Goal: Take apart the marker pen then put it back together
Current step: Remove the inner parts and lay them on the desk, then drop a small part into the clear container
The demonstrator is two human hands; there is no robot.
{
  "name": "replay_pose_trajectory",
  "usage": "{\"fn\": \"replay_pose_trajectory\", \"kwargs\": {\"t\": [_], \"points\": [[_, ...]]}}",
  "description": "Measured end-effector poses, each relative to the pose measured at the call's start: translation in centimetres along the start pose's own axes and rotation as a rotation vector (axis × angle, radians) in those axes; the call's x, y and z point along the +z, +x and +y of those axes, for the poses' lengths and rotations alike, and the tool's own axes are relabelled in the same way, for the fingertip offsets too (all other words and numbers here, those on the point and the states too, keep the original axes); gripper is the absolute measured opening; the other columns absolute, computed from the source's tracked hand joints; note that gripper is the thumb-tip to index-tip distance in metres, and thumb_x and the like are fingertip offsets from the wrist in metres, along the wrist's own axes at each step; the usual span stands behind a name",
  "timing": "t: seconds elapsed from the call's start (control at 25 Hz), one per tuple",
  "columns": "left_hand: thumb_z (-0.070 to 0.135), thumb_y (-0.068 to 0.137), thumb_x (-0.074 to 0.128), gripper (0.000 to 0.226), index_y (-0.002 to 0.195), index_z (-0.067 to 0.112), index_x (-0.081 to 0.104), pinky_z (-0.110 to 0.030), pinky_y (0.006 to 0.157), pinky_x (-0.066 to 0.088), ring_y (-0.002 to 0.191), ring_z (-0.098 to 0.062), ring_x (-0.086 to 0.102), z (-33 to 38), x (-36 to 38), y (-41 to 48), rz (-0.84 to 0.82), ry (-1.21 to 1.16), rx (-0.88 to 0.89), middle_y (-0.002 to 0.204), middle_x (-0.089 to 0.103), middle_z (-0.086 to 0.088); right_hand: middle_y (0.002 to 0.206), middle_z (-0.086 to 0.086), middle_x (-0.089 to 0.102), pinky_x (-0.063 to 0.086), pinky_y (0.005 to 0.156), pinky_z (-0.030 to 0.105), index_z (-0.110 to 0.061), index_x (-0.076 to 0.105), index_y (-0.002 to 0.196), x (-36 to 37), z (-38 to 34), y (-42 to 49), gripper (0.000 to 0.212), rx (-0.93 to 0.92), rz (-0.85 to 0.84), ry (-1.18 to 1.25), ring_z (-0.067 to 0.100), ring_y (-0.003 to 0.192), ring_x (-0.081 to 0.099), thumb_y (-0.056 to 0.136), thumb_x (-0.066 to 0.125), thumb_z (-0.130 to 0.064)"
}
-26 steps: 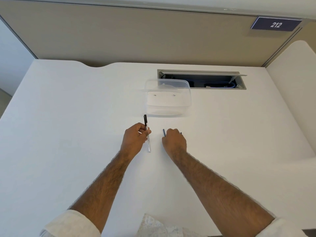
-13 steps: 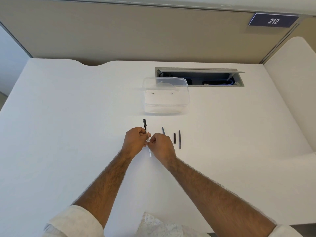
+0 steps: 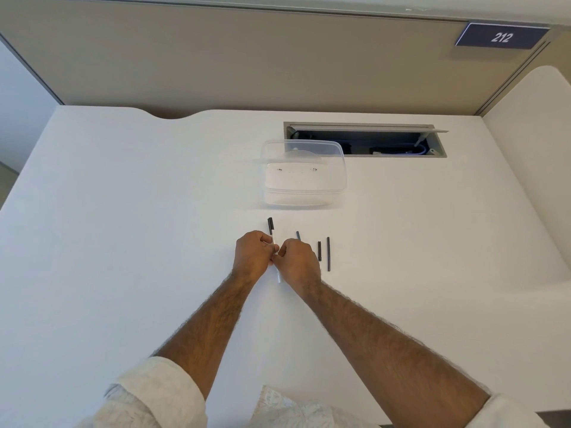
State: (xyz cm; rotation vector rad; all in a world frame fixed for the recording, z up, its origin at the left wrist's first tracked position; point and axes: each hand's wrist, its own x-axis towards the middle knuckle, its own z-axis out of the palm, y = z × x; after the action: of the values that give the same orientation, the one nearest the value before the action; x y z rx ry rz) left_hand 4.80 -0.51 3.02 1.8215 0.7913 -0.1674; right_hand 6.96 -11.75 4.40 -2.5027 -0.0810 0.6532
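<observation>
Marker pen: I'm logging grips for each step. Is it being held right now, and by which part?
Yes. Both hands, left hand and right hand, pinch the marker pen around the middle of its barrel; its black end sticks out beyond them.

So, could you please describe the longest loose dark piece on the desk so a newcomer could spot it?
Start at the clear plastic container on the white desk and come towards the person's right hand. Right of that hand lie two loose dark sticks; the longest dark piece is the outer one, thinner and longer than the short piece beside it.
</observation>
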Motion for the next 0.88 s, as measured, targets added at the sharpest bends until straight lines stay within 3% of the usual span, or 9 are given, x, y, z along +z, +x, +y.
{"fn": "replay_pose_trajectory", "kwargs": {"t": [0.16, 0.36, 0.52, 0.6, 0.72, 0.8, 0.88], "points": [[0.004, 0.085, 0.074, 0.012, 0.095, 0.004, 0.068, -0.023, 0.057, 0.057, 0.069, -0.021, 0.074, 0.4, 0.1, 0.4, 0.02, 0.02, 0.001, 0.087, 0.075, -0.009, 0.081, 0.004, 0.07, 0.054, 0.063, 0.035, -0.011, 0.063, 0.085, -0.1, -0.5, 0.5, 0.018, 0.002, 0.001, 0.003, 0.024, 0.076, 0.068, 0.09, 0.059, -0.027], [0.001, 0.085, 0.07, 0.007, 0.09, 0.004, 0.066, -0.039, 0.067, 0.065, 0.068, -0.025, 0.074, 0.5, 0.0, 0.6, 0.018, 0.013, 0.013, 0.083, 0.073, -0.01, 0.082, 0.007, 0.071, 0.055, 0.062, 0.037, -0.009, 0.063, 0.085, -0.2, -0.3, 0.7, 0.018, -0.022, -0.018, 0.035, 0.026, 0.077, 0.069, 0.089, 0.062, -0.026], [0.015, 0.092, 0.069, 0.01, 0.09, 0.006, 0.066, -0.036, 0.057, 0.058, 0.061, -0.018, 0.065, 0.1, -0.8, 0.4, -0.029, 0.034, 0.033, 0.077, 0.07, -0.005, 0.087, 0.001, 0.071, 0.053, 0.069, 0.036, -0.014, 0.064, 0.082, -1.4, 0.4, 0.6, 0.013, -0.043, 0.038, 0.038, 0.022, 0.082, 0.066, 0.088, 0.059, -0.024], [0.029, 0.097, 0.063, 0.016, 0.093, 0.014, 0.066, -0.033, 0.064, 0.051, 0.078, -0.02, 0.064, -0.7, -1.5, 0.3, 0.031, 0.267, 0.165, 0.086, 0.067, 0.001, 0.085, -0.001, 0.071, 0.051, 0.067, 0.032, -0.02, 0.058, 0.072, -2.7, 1.0, 0.9, 0.015, 0.002, 0.139, 0.071, 0.022, 0.079, 0.065, 0.087, 0.056, -0.02], [0.038, 0.102, 0.053, 0.034, 0.122, 0.014, 0.064, -0.043, 0.106, 0.043, 0.126, -0.03, 0.054, -2.7, -2.4, 1.2, 0.181, 0.649, 0.431, 0.135, 0.06, -0.007, 0.084, 0.002, 0.069, 0.051, 0.063, 0.032, -0.02, 0.056, 0.07, -4.3, 1.8, 1.5, 0.017, 0.081, 0.205, 0.057, 0.023, 0.074, 0.063, 0.084, 0.05, -0.012], [0.047, 0.105, 0.04, 0.055, 0.146, 0.012, 0.049, -0.047, 0.126, 0.02, 0.152, -0.033, 0.027, -4.2, -2.7, 2.0, 0.177, 0.805, 0.464, 0.164, 0.032, -0.012, 0.089, 0.005, 0.069, 0.055, 0.065, 0.034, -0.014, 0.063, 0.077, -4.5, 1.8, 1.6, 0.015, 0.08, 0.166, -0.038, 0.024, 0.076, 0.065, 0.083, 0.049, -0.011], [0.057, 0.104, 0.023, 0.07, 0.159, 0.013, 0.028, -0.05, 0.128, 0.004, 0.158, -0.032, 0.007, -5.5, -2.8, 2.4, 0.182, 0.889, 0.455, 0.172, 0.01, -0.011, 0.096, 0.007, 0.069, 0.055, 0.068, 0.033, -0.01, 0.067, 0.088, -4.2, 1.6, 1.7, 0.018, 0.05, 0.126, -0.161, 0.028, 0.082, 0.068, 0.085, 0.05, -0.014]]}}
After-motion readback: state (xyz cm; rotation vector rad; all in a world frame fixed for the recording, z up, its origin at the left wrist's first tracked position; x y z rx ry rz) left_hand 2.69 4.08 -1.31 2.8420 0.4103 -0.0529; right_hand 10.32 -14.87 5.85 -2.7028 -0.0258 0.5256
